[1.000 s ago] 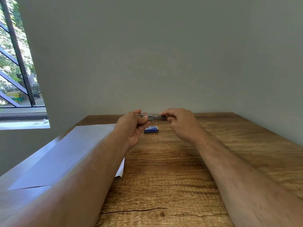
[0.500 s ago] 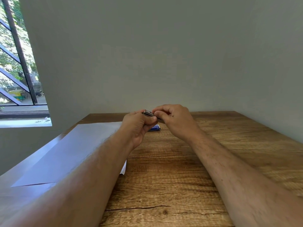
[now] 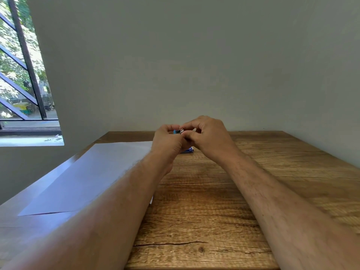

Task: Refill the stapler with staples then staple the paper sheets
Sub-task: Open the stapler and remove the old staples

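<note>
Both hands are raised just above the far middle of the wooden counter (image 3: 204, 211), close together and touching at the fingertips. The left hand (image 3: 167, 143) has its fingers curled narrowly around a small stapler (image 3: 178, 131), of which only a blue bit and a dark metal end show between the two sets of fingers. The right hand (image 3: 209, 137) meets it from the other side, thumb and forefinger pinched on the stapler's metal end, the remaining fingers bent loosely above. Whether any staples sit in the pinch cannot be told; the part is too small and mostly hidden. Just below the fingers, lying flat on the counter and partly covered by the hands, is a small blue staple box (image 3: 188, 150). To the left of the left-hand fingers, well apart from the stapler, the white paper sheets (image 3: 87, 172) lie flat on the counter, their near part crossed by the left forearm.
</note>
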